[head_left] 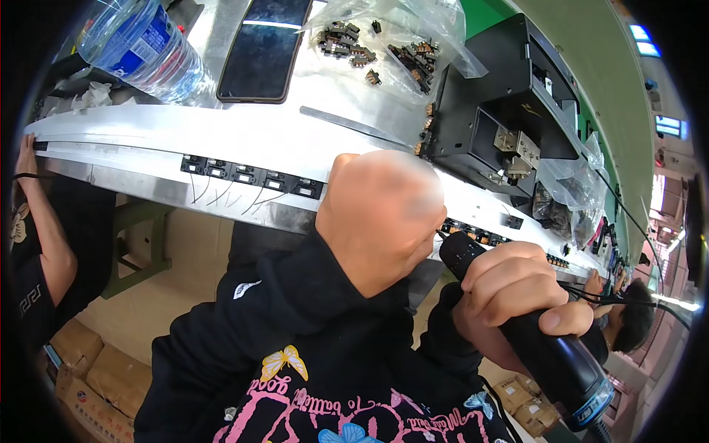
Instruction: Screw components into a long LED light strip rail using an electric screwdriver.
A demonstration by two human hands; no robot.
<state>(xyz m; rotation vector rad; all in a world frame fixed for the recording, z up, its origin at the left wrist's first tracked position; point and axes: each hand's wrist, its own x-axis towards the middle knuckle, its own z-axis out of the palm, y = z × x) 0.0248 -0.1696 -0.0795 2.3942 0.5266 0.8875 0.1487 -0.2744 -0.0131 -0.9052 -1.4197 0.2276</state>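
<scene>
Head view: the person's right hand (513,288) is wrapped firmly around a black electric screwdriver (561,362), thumb and fingers closed about its barrel. The tool is cylindrical and mostly plain black, glossier toward its lower end, where a blue band bears pale lettering and a ribbed black cable sleeve emerges. Its rounded nose shows small pale specks. It is held tilted in front of the body, nose up and to the left, just beside the left hand (380,221).

That left hand is raised at the near side of the metal desk (258,136), fingers curled inward; a blur covers its upper part, and from where I stand I cannot tell whether it grips anything.

To its left, a row of black switch modules (247,177) lies along the desk edge, thin dark wires hanging down. A second row with copper-coloured contacts (480,232) runs on to the right. Beyond are a thin metal strip (358,127), a dark smartphone (264,55), a clear water bottle (166,70), loose small switches (343,44) and a black machine (480,88).
</scene>
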